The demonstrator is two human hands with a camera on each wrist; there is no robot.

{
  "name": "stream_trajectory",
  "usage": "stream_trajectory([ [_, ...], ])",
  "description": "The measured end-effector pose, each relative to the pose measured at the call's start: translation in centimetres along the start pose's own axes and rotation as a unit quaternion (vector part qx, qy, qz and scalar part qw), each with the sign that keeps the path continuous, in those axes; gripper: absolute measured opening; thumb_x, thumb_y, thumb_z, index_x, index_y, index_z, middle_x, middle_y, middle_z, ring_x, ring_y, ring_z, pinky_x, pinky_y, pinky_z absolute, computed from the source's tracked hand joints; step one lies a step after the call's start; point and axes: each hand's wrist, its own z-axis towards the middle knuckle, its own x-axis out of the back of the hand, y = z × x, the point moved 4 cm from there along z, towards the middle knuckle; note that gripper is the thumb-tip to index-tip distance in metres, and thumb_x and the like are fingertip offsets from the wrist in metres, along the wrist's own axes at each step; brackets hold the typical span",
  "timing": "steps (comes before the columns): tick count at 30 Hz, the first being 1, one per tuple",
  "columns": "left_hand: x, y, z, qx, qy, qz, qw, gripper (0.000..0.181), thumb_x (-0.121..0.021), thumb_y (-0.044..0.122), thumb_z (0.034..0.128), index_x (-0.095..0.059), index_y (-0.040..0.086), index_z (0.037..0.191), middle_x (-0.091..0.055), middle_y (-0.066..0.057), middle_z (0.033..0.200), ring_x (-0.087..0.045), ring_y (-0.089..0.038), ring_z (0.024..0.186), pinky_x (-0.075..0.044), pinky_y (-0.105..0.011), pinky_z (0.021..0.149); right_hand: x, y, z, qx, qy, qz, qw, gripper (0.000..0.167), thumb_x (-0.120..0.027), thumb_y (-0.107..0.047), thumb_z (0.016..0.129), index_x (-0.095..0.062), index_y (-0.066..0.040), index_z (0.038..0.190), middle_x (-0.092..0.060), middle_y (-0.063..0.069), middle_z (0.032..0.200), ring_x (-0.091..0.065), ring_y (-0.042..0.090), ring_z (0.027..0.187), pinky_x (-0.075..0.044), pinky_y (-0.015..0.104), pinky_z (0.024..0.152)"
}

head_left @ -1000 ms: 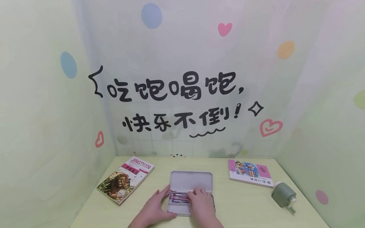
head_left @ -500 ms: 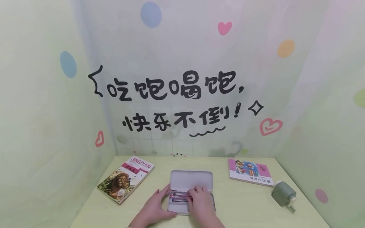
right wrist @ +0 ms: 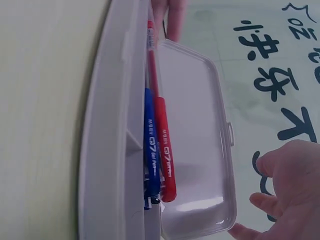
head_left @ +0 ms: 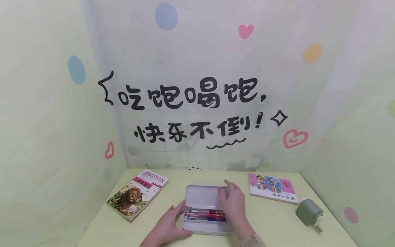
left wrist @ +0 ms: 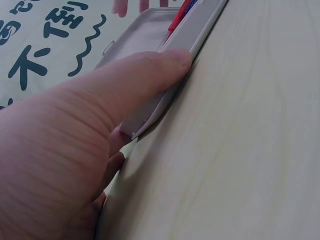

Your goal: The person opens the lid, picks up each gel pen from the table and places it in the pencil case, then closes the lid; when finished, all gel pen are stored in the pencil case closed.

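A pale pencil case [head_left: 200,226] lies on the table with its lid [head_left: 202,197] raised. Inside are a red gel pen [right wrist: 165,150], a blue gel pen [right wrist: 151,142] and other pens partly hidden. My left hand [head_left: 166,223] grips the case's left end, thumb on the front edge and fingers along the side toward the back. My right hand [head_left: 233,202] is over the right side of the lid in the head view, fingers apart and slightly bent, holding nothing. In the right wrist view its fingertips are beside the lid's edge; whether they touch it I cannot tell.
A book with a lion cover [head_left: 137,194] lies at the left of the table. Toward the right are a pink-and-white book [head_left: 271,187] and a grey-green device with a crank [head_left: 309,212], probably a pencil sharpener. Printed curtain walls [head_left: 197,68] stand behind and at both sides.
My right hand has left the pens and moved up and to the right, to the lid. More of the red and blue pens shows. The left hand stays on the case.
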Motion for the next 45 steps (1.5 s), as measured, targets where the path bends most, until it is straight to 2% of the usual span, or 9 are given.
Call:
stream_trajectory([
  [3,-0.1,0.0,0.0,0.0,0.0,-0.001,1.0,0.13,-0.097,0.063,0.0678,-0.035,0.017,0.173,-0.06,0.006,0.165,-0.036,-0.064,0.157,-0.03,-0.085,0.124,0.2,0.4,0.8,-0.042,-0.033,0.032,0.998,0.056,-0.064,-0.043,0.109,-0.062,-0.008,0.153,-0.06,0.031,0.155,-0.056,0.056,0.144,-0.049,0.074,0.119],
  [8,-0.2,0.2,0.0,0.0,-0.001,-0.001,1.0,0.131,-0.096,0.064,0.0675,-0.035,0.018,0.173,-0.06,0.006,0.165,-0.036,-0.064,0.157,-0.03,-0.085,0.125,0.4,0.8,1.4,-0.073,-0.022,0.073,0.9945,0.043,-0.065,-0.037,0.109,-0.071,-0.008,0.139,-0.068,0.028,0.144,-0.063,0.05,0.138,-0.053,0.068,0.116],
  [14,-0.2,0.4,0.1,-0.005,-0.001,-0.003,1.0,0.13,-0.096,0.063,0.068,-0.034,0.018,0.174,-0.061,0.006,0.164,-0.036,-0.063,0.158,-0.029,-0.083,0.127,0.7,1.2,1.5,-0.085,-0.002,0.089,0.9924,0.027,-0.069,-0.028,0.105,-0.077,-0.007,0.12,-0.075,0.024,0.132,-0.067,0.047,0.131,-0.055,0.066,0.112],
  [21,-0.2,0.4,0.2,-0.01,0.001,-0.002,1.0,0.131,-0.096,0.063,0.0683,-0.034,0.016,0.174,-0.062,0.005,0.163,-0.037,-0.062,0.158,-0.03,-0.083,0.127,1.1,1.4,1.0,-0.093,-0.015,0.097,0.9908,0.034,-0.068,-0.032,0.106,-0.076,-0.003,0.123,-0.073,0.026,0.139,-0.064,0.05,0.138,-0.053,0.066,0.118],
  [30,-0.1,0.3,0.0,0.002,0.002,0.0,1.0,0.132,-0.097,0.063,0.0679,-0.033,0.016,0.174,-0.061,0.006,0.164,-0.036,-0.064,0.157,-0.03,-0.086,0.124,1.6,1.7,-0.5,-0.054,-0.027,0.08,0.995,0.03,-0.071,-0.033,0.106,-0.076,-0.007,0.12,-0.076,0.019,0.13,-0.07,0.041,0.125,-0.058,0.063,0.112],
  [34,-0.1,0.2,0.0,0.001,0.0,-0.001,1.0,0.133,-0.097,0.063,0.0675,-0.033,0.016,0.174,-0.063,0.004,0.162,-0.036,-0.062,0.159,-0.028,-0.084,0.127,2.0,1.8,-1.4,-0.02,-0.034,0.061,0.9973,0.021,-0.073,-0.03,0.106,-0.078,-0.011,0.115,-0.077,0.011,0.121,-0.071,0.028,0.114,-0.062,0.048,0.099],
  [38,-0.1,0.2,0.1,-0.006,0.0,0.001,1.0,0.132,-0.097,0.063,0.0679,-0.033,0.017,0.174,-0.063,0.002,0.162,-0.037,-0.06,0.16,-0.025,-0.082,0.13,2.5,1.7,-2.6,0.015,-0.04,0.038,0.9984,0.014,-0.074,-0.027,0.105,-0.079,-0.014,0.111,-0.076,0.005,0.117,-0.068,0.018,0.105,-0.059,0.033,0.087],
  [41,-0.1,0.2,0.1,-0.008,0.0,0.004,1.0,0.13,-0.097,0.062,0.0689,-0.035,0.016,0.173,-0.063,-0.001,0.163,-0.037,-0.061,0.159,-0.027,-0.082,0.129,2.9,1.5,-3.6,0.043,-0.039,0.022,0.9981,0.009,-0.075,-0.024,0.104,-0.079,-0.017,0.109,-0.075,0.002,0.114,-0.067,0.015,0.103,-0.06,0.037,0.089],
  [45,0.1,0.1,0.0,-0.004,0.002,0.008,1.0,0.128,-0.097,0.063,0.0687,-0.038,0.015,0.172,-0.063,-0.006,0.162,-0.036,-0.065,0.157,-0.029,-0.083,0.127,3.2,1.5,-4.9,0.072,-0.042,-0.002,0.9965,0.005,-0.076,-0.022,0.104,-0.079,-0.02,0.108,-0.074,-0.002,0.113,-0.071,0.018,0.107,-0.064,0.047,0.098],
])
